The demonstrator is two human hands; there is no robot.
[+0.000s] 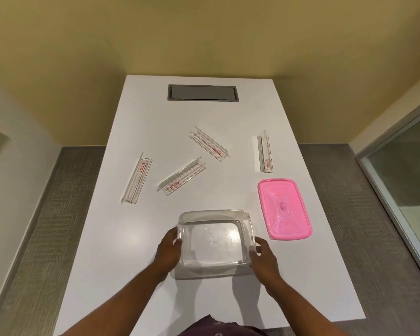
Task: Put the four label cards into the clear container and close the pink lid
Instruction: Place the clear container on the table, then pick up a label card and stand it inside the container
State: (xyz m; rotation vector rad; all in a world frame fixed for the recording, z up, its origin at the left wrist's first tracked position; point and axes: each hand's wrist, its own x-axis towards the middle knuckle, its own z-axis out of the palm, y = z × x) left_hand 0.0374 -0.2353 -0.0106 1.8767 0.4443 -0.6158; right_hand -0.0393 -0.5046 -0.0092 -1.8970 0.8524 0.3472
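An empty clear container (214, 238) stands on the white table (289, 275) near me. My left hand (167, 251) grips its left wall and my right hand (263, 259) grips its right wall. The pink lid (283, 209) lies flat to the container's right. Several clear label cards with red print lie beyond: one at the left (137, 178), one in the middle (182, 175), one further back (209, 146), and one at the right (265, 151) just behind the lid.
A grey cable hatch (202, 92) is set into the table's far end, against a yellow wall. Grey carpet flanks the table on both sides. A glass partition (407, 180) stands at the right.
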